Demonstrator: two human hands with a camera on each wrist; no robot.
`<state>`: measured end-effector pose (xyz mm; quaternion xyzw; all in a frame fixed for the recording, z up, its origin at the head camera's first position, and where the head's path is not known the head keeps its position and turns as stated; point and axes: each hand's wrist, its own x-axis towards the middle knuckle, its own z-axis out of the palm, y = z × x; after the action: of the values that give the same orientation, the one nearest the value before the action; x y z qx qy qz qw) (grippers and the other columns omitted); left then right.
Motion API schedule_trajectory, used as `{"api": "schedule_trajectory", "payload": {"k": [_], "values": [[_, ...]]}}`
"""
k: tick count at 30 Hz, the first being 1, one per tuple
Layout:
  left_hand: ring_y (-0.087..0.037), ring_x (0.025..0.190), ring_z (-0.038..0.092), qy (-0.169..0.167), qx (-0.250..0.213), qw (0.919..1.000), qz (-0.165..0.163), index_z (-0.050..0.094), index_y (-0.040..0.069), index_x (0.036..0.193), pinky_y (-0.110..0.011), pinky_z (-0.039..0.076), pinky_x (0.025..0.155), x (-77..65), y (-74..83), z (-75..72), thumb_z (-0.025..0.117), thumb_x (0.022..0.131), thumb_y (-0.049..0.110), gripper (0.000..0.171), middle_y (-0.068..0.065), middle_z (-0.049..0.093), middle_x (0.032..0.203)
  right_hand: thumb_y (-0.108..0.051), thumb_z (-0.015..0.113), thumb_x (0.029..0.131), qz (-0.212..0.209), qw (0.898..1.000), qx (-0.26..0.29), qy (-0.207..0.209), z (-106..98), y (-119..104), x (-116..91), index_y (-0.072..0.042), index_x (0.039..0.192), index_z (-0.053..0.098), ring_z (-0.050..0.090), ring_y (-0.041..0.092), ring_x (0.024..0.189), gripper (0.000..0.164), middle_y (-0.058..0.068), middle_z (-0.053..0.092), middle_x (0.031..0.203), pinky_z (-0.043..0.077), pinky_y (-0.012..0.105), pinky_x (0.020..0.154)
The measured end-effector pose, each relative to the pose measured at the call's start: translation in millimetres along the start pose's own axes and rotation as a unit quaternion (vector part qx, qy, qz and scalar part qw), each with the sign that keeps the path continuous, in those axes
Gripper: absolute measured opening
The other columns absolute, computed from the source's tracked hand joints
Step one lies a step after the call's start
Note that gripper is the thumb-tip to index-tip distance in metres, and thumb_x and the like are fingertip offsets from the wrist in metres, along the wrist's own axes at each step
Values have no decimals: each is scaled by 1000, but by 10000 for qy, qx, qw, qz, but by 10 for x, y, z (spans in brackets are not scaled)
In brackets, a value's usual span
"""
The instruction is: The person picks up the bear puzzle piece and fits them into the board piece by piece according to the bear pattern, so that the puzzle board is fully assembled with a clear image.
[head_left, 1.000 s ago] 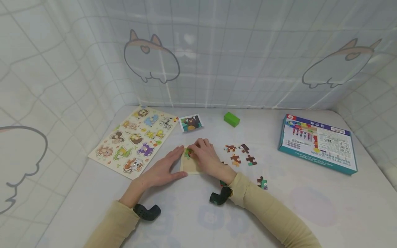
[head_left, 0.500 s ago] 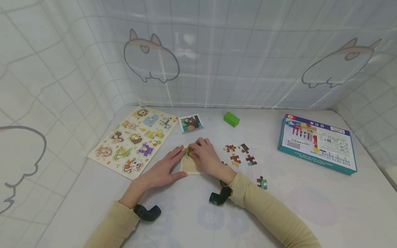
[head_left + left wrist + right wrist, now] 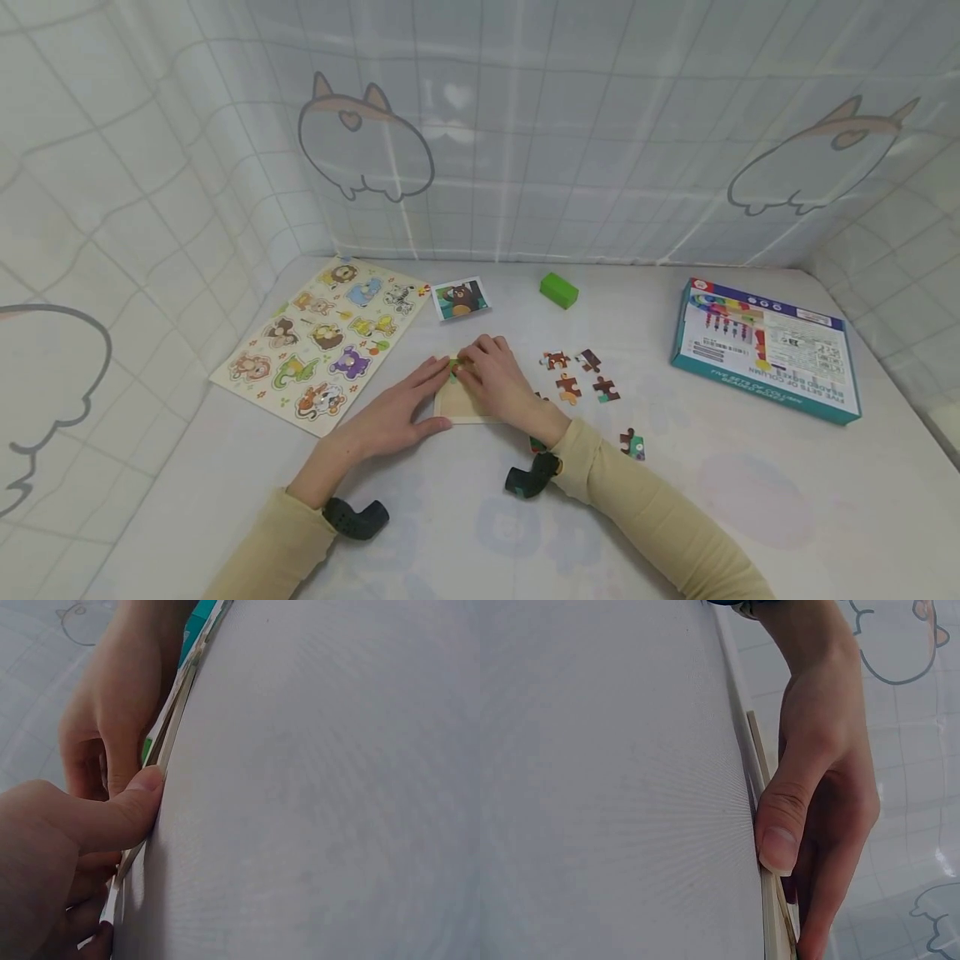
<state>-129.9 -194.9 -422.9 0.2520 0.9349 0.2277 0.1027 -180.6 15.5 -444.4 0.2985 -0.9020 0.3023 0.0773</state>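
In the head view, a small square wooden puzzle tray (image 3: 462, 407) lies before me, its bare base showing. My left hand (image 3: 393, 415) steadies the tray's left side with extended fingers, the thumb at the near corner. The left wrist view has that thumb (image 3: 131, 814) lying over the tray's edge. At the upper left corner, my right hand (image 3: 498, 379) pinches a green jigsaw piece (image 3: 453, 365), mostly hidden by the fingertips. Loose brown jigsaw pieces (image 3: 568, 389) lie to the right, some partly behind the right wrist.
A bear picture card (image 3: 460, 298) and green block (image 3: 558, 290) lie farther back. An animal puzzle board (image 3: 322, 342) lies left, close to my left hand. A flat teal-edged box (image 3: 767, 350) is at the far right, with a green-and-brown piece (image 3: 633, 443) by the right sleeve.
The green piece under my right fingertips has shifted and turned slightly at the tray's upper left corner, showing less now. The left hand has stayed in place.
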Motion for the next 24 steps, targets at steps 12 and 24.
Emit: {"api": "schedule_trajectory", "payload": {"k": [12, 24], "values": [[-24, 152, 23, -116, 100, 9999, -71, 29, 15, 158, -46, 33, 120, 5, 24, 4, 62, 97, 47, 77, 1, 20, 167, -18, 66, 98, 7, 9999, -84, -61, -24, -14, 7, -6, 112, 69, 51, 24, 101, 19, 6, 62, 108, 45, 38, 89], [-24, 154, 19, -127, 59, 9999, 49, 28, 14, 159, -46, 31, 121, -3, 14, 9, 61, 98, 45, 76, 1, 17, 168, -18, 65, 98, -18, 9996, -258, -104, -22, -28, 7, -7, 113, 69, 51, 24, 101, 20, 6, 62, 109, 45, 37, 89]]}}
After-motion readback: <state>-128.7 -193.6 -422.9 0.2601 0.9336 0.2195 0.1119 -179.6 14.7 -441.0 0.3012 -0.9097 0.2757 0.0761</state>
